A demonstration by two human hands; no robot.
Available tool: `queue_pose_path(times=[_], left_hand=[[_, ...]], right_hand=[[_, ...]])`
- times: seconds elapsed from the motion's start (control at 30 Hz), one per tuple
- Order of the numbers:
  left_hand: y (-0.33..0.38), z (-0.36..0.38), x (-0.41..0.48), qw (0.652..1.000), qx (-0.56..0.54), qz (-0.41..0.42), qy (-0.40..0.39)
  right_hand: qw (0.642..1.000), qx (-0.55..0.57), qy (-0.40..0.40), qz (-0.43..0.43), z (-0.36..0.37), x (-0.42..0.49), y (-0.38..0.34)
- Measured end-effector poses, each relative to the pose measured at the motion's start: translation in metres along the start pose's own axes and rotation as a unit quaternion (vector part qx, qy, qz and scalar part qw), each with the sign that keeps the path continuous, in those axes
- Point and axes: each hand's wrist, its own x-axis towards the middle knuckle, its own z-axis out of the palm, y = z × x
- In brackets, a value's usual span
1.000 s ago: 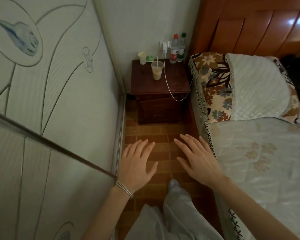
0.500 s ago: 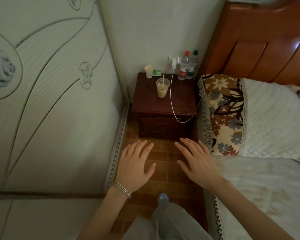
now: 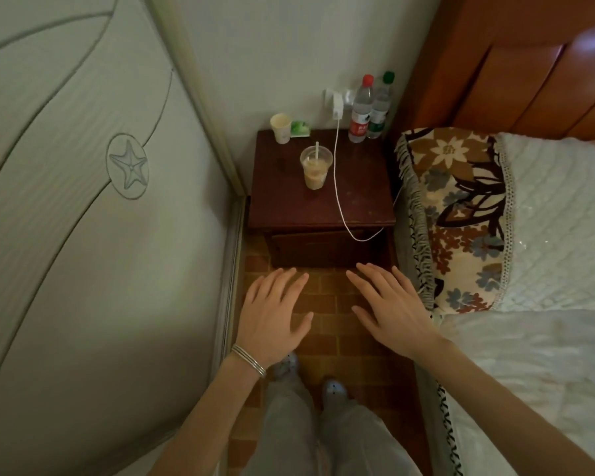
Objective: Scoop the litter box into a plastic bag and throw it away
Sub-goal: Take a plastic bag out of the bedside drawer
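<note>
No litter box, scoop or plastic bag shows in the head view. My left hand (image 3: 272,317) is held out flat, palm down, fingers apart, with thin bracelets on the wrist. My right hand (image 3: 389,307) is out beside it, also flat and spread. Both hold nothing and hover over the brown brick-pattern floor (image 3: 327,297), just in front of a dark wooden nightstand (image 3: 358,197).
On the nightstand stand a plastic cup with a straw (image 3: 316,168), a paper cup (image 3: 281,128) and two water bottles (image 3: 370,109); a white charger cable (image 3: 337,187) hangs over its front. A wardrobe door (image 3: 83,201) lines the left, a bed with a patterned pillow (image 3: 461,218) the right.
The view has moved forward toward the nightstand, which is now larger and nearer. Both hands stay spread and empty in front of me. My two feet now show below.
</note>
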Motion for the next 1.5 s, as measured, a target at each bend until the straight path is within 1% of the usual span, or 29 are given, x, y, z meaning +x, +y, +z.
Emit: queue_pose_path(times=[0.17,0.33,0.53,0.7,0.8,0.93,1.1,1.23,1.33,1.43,1.5], left_hand=[[-0.036,0.019,0.039,0.999,0.007,0.049,-0.02],[-0.079,0.077,0.074,0.997,0.012,0.06,-0.055],[-0.129,0.21,0.111,0.995,0.027,0.063,-0.075],[-0.169,0.332,0.139,0.996,0.034,0.054,-0.056],[-0.193,0.405,0.155,0.996,0.044,0.063,-0.054],[-0.221,0.493,0.177,0.993,0.059,0.084,-0.057],[-0.249,0.577,0.2,0.993,0.072,0.094,-0.019],[-0.265,0.622,0.214,0.99,0.086,0.11,0.008],[-0.275,0.638,0.221,0.989,0.096,0.109,0.013],[-0.276,0.636,0.216,0.992,0.077,0.096,0.016],[-0.275,0.632,0.212,0.993,0.069,0.093,0.02]], right_hand=[[1.0,0.01,0.006,0.029,0.024,0.044,0.001],[0.999,0.029,-0.014,0.03,0.088,0.088,0.012],[1.0,0.01,-0.017,-0.005,0.221,0.138,0.055],[0.999,-0.028,-0.021,-0.028,0.347,0.172,0.097],[0.999,-0.036,-0.02,-0.031,0.423,0.189,0.12],[0.998,-0.047,0.009,-0.033,0.517,0.21,0.146],[0.994,-0.057,0.067,-0.06,0.609,0.237,0.175],[0.988,-0.088,0.108,-0.063,0.657,0.253,0.193],[0.987,-0.111,0.107,-0.056,0.675,0.263,0.201],[0.993,-0.082,0.087,-0.017,0.675,0.264,0.201],[0.997,-0.02,0.073,0.012,0.675,0.265,0.2]])
